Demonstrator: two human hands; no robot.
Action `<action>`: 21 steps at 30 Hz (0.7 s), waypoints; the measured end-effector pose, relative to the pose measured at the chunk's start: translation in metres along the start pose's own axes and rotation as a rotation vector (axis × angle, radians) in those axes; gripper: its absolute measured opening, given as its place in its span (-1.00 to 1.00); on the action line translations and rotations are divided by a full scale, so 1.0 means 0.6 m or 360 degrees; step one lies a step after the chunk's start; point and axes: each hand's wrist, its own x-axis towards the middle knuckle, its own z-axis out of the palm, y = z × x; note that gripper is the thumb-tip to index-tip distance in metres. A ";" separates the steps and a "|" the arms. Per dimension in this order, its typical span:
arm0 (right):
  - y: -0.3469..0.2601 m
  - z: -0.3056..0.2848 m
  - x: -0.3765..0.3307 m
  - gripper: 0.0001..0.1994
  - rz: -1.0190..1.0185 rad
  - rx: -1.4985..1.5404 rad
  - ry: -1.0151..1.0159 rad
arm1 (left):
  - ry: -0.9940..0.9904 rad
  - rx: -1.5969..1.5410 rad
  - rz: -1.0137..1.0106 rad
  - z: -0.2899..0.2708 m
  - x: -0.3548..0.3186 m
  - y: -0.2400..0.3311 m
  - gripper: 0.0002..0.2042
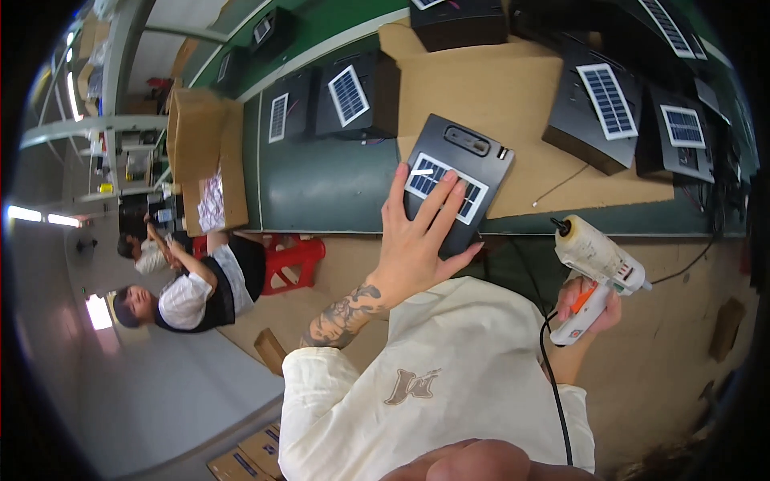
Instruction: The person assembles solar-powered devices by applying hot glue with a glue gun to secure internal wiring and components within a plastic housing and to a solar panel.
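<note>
My left hand (417, 236) lies with fingers stretched out over a small solar panel (475, 195) on a black plastic box (491, 157). The fingertips press on the panel, and the thumb reaches along the box's near side. A recessed slot shows at the box's far end. Off to the right, beyond the table's near edge, my right hand (608, 311) is closed round the handle of a white hot glue gun (603, 260). Its orange trigger is under my fingers, and its dark nozzle points up toward the table. A black cable hangs from the handle.
More black boxes with solar panels stand at the back left (358, 96) and right (597, 108). A cardboard sheet (473, 88) covers part of the green table (321, 192). A thin stick (561, 185) lies on it. Left are an open carton (196, 144), a red stool (293, 260) and seated people.
</note>
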 end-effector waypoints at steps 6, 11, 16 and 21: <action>-0.016 0.023 0.026 -0.49 -0.0002 -0.0209 -0.0140 | 0.0333 -0.0603 0.0066 -0.018 0.014 -0.067 -0.32; 0.000 0.057 0.034 -0.45 -0.0241 -0.0567 0.0073 | 0.0579 -0.2838 -0.1007 -0.040 0.016 -0.072 -0.44; 0.016 0.113 0.056 -0.40 -0.0163 -0.0595 -0.0155 | 0.0053 -0.3987 -0.1081 -0.013 0.041 -0.103 -0.43; 0.033 0.167 0.073 -0.23 -0.0044 -0.0828 -0.0118 | -0.0189 -0.4144 -0.1387 0.009 0.064 -0.075 -0.36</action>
